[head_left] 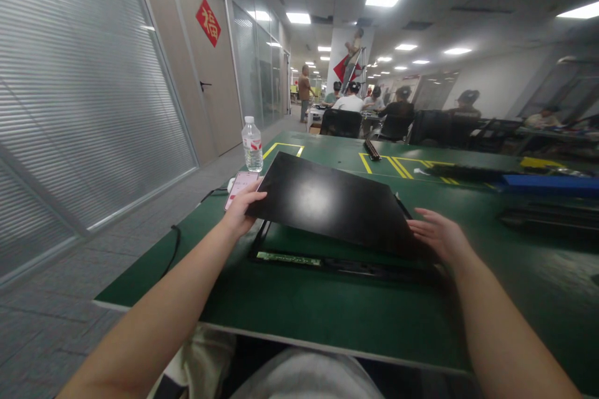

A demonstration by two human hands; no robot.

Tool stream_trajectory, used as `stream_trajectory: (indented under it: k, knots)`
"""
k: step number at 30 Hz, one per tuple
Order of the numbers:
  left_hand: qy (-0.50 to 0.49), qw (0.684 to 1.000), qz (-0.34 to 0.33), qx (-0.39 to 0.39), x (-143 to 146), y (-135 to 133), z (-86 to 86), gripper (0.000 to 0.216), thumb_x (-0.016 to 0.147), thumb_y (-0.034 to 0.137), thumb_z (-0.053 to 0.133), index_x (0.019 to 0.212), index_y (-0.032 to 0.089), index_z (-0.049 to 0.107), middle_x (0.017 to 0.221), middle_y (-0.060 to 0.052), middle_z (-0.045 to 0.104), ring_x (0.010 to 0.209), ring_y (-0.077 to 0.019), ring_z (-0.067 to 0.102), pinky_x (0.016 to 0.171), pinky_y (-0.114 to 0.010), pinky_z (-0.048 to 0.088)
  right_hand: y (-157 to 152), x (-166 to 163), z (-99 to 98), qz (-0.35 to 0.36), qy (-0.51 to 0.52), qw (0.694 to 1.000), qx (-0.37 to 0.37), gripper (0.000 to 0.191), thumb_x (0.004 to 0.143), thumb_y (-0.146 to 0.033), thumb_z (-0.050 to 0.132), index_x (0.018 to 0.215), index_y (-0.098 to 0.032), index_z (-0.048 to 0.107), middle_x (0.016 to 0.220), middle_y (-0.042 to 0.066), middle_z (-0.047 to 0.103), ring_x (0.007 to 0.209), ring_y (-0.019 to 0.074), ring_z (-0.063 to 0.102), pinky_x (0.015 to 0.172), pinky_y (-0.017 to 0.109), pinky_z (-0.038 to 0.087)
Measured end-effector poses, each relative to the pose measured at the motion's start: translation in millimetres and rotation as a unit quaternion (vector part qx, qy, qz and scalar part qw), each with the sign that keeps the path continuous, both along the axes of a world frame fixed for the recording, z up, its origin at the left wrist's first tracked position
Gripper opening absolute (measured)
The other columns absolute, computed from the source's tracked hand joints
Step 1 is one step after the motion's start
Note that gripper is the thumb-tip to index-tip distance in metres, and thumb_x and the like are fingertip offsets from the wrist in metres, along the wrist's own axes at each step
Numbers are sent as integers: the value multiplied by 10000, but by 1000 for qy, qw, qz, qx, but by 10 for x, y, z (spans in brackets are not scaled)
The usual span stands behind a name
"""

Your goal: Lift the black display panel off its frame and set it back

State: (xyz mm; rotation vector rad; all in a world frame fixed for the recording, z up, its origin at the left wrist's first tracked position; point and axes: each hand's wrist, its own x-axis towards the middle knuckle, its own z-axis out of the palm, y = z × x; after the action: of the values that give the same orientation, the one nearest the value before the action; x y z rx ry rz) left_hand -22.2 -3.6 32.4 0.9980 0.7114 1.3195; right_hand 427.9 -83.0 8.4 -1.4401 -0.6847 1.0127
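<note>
A flat, glossy black screen panel (322, 196) is tilted above the green table, its surface reflecting a ceiling light. My left hand (243, 209) grips its left edge, thumb on top and fingers underneath. At the right edge, my right hand (437, 234) has its fingertips against the panel, fingers fairly straight. Below the panel lies a thin black frame (365, 269), partly hidden by it. A green circuit strip (289, 259) runs along the frame's near side. The panel's right near corner is dark and hard to separate from the frame.
On the green table (299, 308), a water bottle (253, 144) and a phone (241, 186) stand left of the panel. Beyond are yellow tape marks (397, 166) and a small dark strip (372, 149). A blue object (552, 184) lies right. People sit farther back.
</note>
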Motion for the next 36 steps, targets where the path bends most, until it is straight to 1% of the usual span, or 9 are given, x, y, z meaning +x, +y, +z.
stream_trajectory:
  k: [3, 6, 9, 12, 16, 22, 30, 36]
  knots:
    - [8, 1000, -5, 0, 7, -11, 14, 526, 594, 125, 751, 1118, 134, 718, 951, -72, 771, 839, -231, 718, 738, -296, 561, 11, 8, -15, -14, -20, 1000, -8, 294, 782, -234, 598, 1070, -193, 636, 805, 101, 756, 626, 165, 657, 524, 229, 496]
    - [10, 1000, -2, -11, 17, -15, 8, 513, 582, 107, 753, 1092, 138, 707, 906, -61, 764, 786, -215, 715, 702, -283, 558, 28, 30, -37, -26, -25, 999, -15, 267, 774, -234, 602, 1034, -186, 637, 765, 99, 750, 544, 144, 593, 461, 216, 454]
    - [18, 999, 7, -35, 33, -19, -13, 489, 566, 86, 753, 1046, 148, 680, 842, -47, 749, 711, -200, 703, 638, -275, 552, 39, 51, -54, -44, -38, 998, -22, 241, 765, -237, 600, 998, -186, 640, 747, 98, 745, 531, 146, 578, 426, 215, 424]
    - [34, 998, 0, -55, 51, -22, -36, 485, 544, 76, 751, 1011, 156, 643, 784, -33, 729, 652, -197, 690, 588, -278, 546, 39, 55, -58, -63, -57, 996, -27, 209, 756, -255, 609, 952, -189, 643, 705, 96, 733, 523, 153, 571, 403, 215, 395]
    - [51, 997, -16, -58, 61, -17, -61, 498, 527, 75, 746, 998, 164, 612, 782, -27, 724, 635, -193, 688, 572, -277, 544, 35, 35, -48, -78, -76, 993, -39, 158, 771, -237, 587, 912, -188, 636, 662, 95, 718, 489, 139, 525, 391, 204, 359]
    - [75, 994, -12, -84, 74, -10, -83, 482, 523, 60, 727, 971, 175, 591, 756, -14, 708, 585, -186, 670, 520, -266, 518, 49, 38, -63, -90, -106, 988, -63, 112, 794, -254, 586, 887, -203, 624, 634, 75, 707, 457, 123, 455, 378, 197, 328]
    - [73, 993, -14, -88, 89, 14, -137, 465, 528, 36, 724, 953, 171, 592, 761, -9, 704, 616, -187, 688, 559, -279, 541, 69, 106, -115, -97, -117, 987, -59, 131, 776, -283, 612, 870, -194, 634, 633, 96, 707, 425, 114, 423, 347, 200, 312]
    - [77, 993, -24, -90, 90, 11, -146, 497, 539, 37, 733, 998, 157, 583, 778, -27, 719, 647, -198, 703, 590, -286, 548, 84, 150, -155, -103, -123, 986, -41, 277, 731, -329, 675, 964, -181, 648, 646, 108, 717, 393, 108, 410, 316, 201, 283]
